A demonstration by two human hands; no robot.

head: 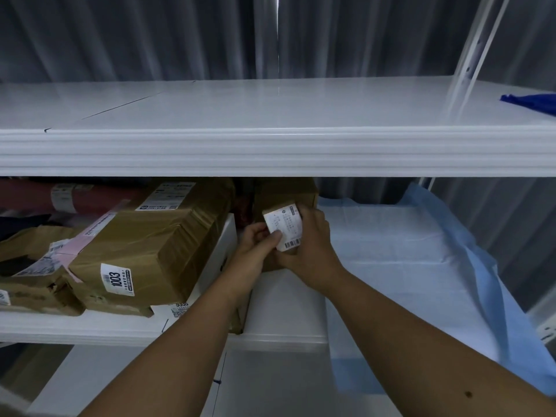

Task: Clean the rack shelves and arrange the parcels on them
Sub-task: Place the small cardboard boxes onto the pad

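A small brown parcel with a white shipping label (pixel 284 225) is held over the middle shelf (pixel 282 296). My left hand (pixel 255 248) grips its left side with the thumb on the label. From the right, my right hand (pixel 310 251) clasps the same parcel. A large taped cardboard box marked 1003 (pixel 150 248) lies to the left on a flat white box (pixel 224 245). Behind the small parcel stands another brown box (pixel 285 191). The upper shelf (pixel 270 115) is white and bare in its middle.
A light blue sheet (pixel 421 251) covers the right part of the middle shelf. More torn brown parcels (pixel 33 278) and a dark red roll (pixel 99 197) crowd the left. A dark blue cloth (pixel 532 102) lies at the upper shelf's right end. A white upright post (pixel 472 49) rises at the right.
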